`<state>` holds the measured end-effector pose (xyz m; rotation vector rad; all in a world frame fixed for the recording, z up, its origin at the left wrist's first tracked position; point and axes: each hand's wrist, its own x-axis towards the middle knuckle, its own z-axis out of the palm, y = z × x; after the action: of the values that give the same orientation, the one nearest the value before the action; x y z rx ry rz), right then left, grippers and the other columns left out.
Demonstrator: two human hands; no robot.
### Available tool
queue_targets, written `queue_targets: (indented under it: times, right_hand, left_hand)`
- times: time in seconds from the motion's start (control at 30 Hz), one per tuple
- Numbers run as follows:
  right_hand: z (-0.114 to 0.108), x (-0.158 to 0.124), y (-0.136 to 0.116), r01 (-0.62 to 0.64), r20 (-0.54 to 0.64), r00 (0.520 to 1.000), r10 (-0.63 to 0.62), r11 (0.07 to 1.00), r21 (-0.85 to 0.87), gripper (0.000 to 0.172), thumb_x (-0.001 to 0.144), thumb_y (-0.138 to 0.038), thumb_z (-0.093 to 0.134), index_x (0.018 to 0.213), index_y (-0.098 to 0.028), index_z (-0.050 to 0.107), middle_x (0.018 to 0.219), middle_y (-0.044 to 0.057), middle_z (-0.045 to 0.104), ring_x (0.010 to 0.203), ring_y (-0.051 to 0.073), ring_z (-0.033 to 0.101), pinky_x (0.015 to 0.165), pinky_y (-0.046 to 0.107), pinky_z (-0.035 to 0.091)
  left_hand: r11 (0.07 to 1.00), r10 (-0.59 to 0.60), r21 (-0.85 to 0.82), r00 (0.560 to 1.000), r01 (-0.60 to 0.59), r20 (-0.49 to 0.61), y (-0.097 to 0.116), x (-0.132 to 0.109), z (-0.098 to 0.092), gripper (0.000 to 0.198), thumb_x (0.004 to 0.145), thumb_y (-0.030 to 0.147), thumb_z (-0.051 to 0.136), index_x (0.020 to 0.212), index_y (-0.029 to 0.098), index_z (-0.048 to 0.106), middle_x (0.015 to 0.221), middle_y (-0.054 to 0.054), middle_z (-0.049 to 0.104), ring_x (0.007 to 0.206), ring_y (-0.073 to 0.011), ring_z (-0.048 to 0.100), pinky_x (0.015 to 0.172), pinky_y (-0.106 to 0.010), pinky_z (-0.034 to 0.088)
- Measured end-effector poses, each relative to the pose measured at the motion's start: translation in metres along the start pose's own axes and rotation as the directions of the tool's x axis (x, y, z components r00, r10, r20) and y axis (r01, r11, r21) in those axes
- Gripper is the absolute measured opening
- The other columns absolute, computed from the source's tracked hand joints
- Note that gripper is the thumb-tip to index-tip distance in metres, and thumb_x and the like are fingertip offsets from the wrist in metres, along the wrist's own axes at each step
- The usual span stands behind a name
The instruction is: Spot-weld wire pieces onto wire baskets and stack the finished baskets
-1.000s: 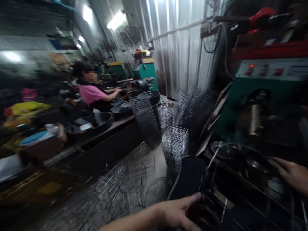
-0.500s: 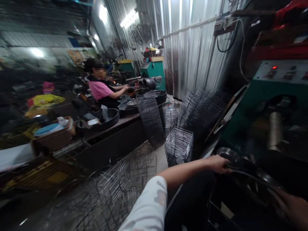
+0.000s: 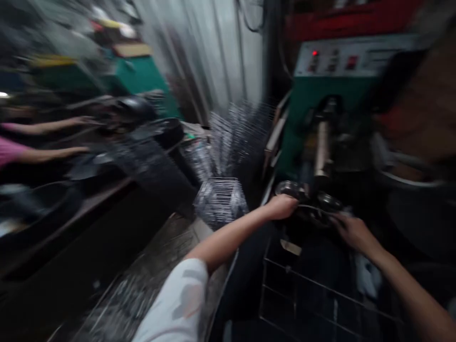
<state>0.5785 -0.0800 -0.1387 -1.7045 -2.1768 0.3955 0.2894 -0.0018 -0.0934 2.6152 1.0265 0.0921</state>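
My left hand is closed on one end of a thin, curved metal wire. At the wire's other side, the fingers of my right hand are closed on it, somewhat blurred. Just behind my left hand sits a round, shiny metal part, with a similar one near my right hand. Ahead of both hands stands a green machine with a copper-coloured cylinder. Below my hands lies a wire grid over dark cloth; whether it joins the held wire cannot be made out.
A stack of wire baskets stands left of my left arm, with more wire racks behind. At left, a person in a pink sleeve works at a bench. A pale-rimmed bucket stands at right.
My view has swung right and toward the machine, so the co-worker has slid to the left edge. My right hand now shows more fully. Both hands still hold the wire.
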Motion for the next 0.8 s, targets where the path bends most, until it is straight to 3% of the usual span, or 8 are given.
queue_targets:
  times: [0.07,0.17,0.43,0.8]
  right_hand:
    - [-0.006,0.0,-0.009,-0.075,0.079,0.994,0.078,0.996,-0.047,0.041,0.102,-0.034,0.043,0.124,-0.021,0.075,0.113,0.014,0.076,0.104,0.035,0.072,0.091,0.044,0.057]
    - [-0.011,0.003,-0.019,-0.143,0.087,0.984,0.152,0.984,-0.102,0.035,0.106,-0.031,0.047,0.126,-0.024,0.074,0.112,0.01,0.077,0.103,0.03,0.073,0.089,0.037,0.056]
    - [-0.026,0.002,-0.042,-0.206,0.112,0.965,0.238,0.949,-0.238,0.028,0.108,-0.031,0.05,0.119,-0.024,0.075,0.106,0.008,0.077,0.1,0.027,0.073,0.074,0.028,0.049]
    - [-0.033,0.027,-0.036,-0.096,0.064,0.992,0.105,0.988,-0.122,0.024,0.107,-0.031,0.053,0.106,-0.022,0.076,0.102,0.009,0.076,0.102,0.025,0.07,0.084,0.027,0.048]
  left_hand:
    - [0.999,0.028,-0.018,0.999,-0.029,-0.025,-0.008,0.009,0.008,0.027,0.099,0.015,0.044,0.106,0.014,0.07,0.108,-0.013,0.075,0.099,-0.0247,0.073,0.086,-0.033,0.056]
    - [0.998,0.051,-0.028,0.997,-0.053,-0.054,-0.008,0.015,0.014,0.025,0.1,0.016,0.045,0.107,0.016,0.07,0.106,-0.012,0.075,0.098,-0.023,0.073,0.087,-0.031,0.056]
    - [0.998,0.055,0.029,0.995,-0.053,-0.085,0.001,0.01,-0.001,0.018,0.093,0.013,0.052,0.1,0.016,0.068,0.099,-0.011,0.074,0.087,-0.0231,0.072,0.077,-0.03,0.054]
    - [0.997,0.077,0.004,0.982,-0.077,-0.173,-0.012,0.007,-0.01,0.016,0.094,0.015,0.051,0.091,0.017,0.067,0.091,-0.007,0.072,0.081,-0.019,0.069,0.072,-0.026,0.048]
